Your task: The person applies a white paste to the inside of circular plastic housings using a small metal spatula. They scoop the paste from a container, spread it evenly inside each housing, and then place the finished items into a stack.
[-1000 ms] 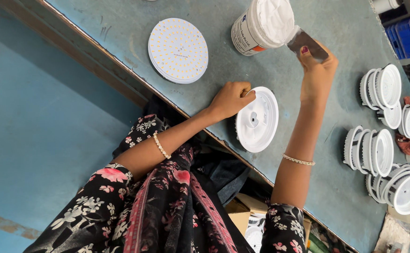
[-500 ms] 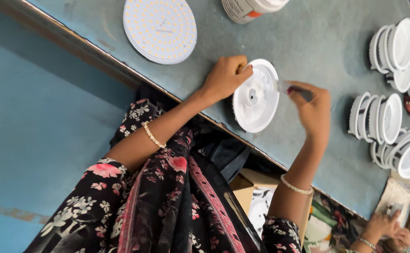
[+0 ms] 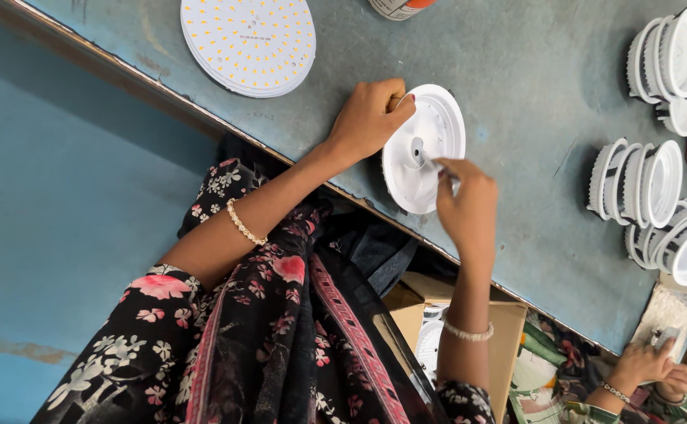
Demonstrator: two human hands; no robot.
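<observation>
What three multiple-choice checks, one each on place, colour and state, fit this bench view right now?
1. Where is the round board dotted with yellow points?
A. beyond the left hand, near the table edge
B. inside the cardboard box
C. on the stacked housings

2. What colour is the round housing being worked on?
A. black
B. white
C. red

3. What is the left hand doing?
A. resting flat on the table
B. holding a cup
C. gripping the housing's rim

Answers: 1 A, the board lies on the table near its edge; 2 B, it shows plain white; 3 C, the fingers curl over the rim while the right hand works at its centre.
</observation>
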